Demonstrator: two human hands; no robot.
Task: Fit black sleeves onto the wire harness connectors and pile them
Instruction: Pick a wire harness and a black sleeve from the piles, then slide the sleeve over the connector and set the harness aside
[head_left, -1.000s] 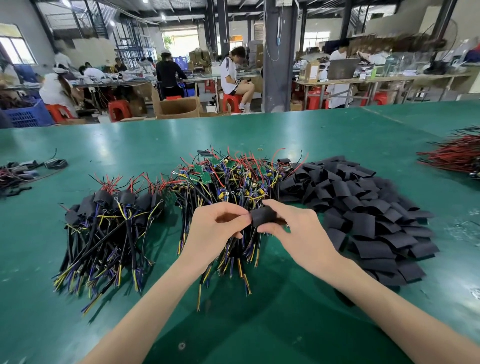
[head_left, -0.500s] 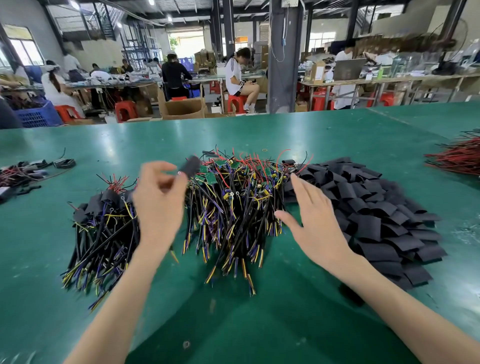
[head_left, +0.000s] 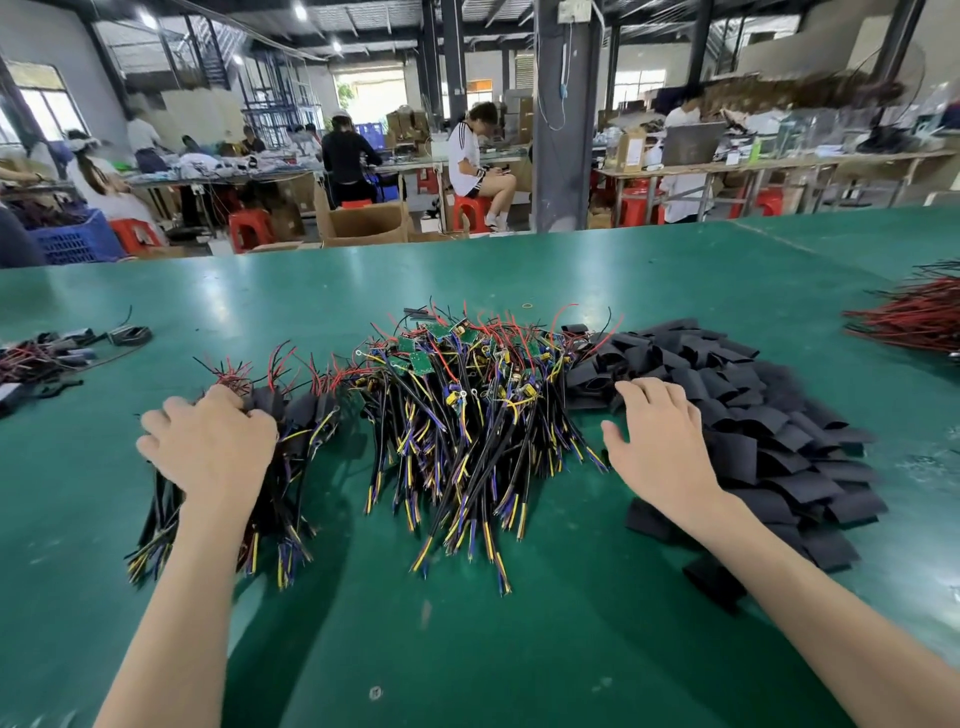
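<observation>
Green bench (head_left: 467, 649). Your left hand (head_left: 208, 447) on sleeved pile (head_left: 306, 415), grip hidden; right hand (head_left: 660, 441) spread over black sleeves (head_left: 753, 415): likely floppy, pinch edge.

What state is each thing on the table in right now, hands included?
Left hand, resting on the sleeved harnesses, fingers curled; grip unclear.
Right hand, open, fingertips on the loose sleeves.
Sleeved harnesses, piled at left, sleeves on.
Bare harnesses, heaped in the middle, no sleeves yet.
Loose sleeves, heaped at right, flat and empty.
Red wires, bundled at far right, untouched.
</observation>
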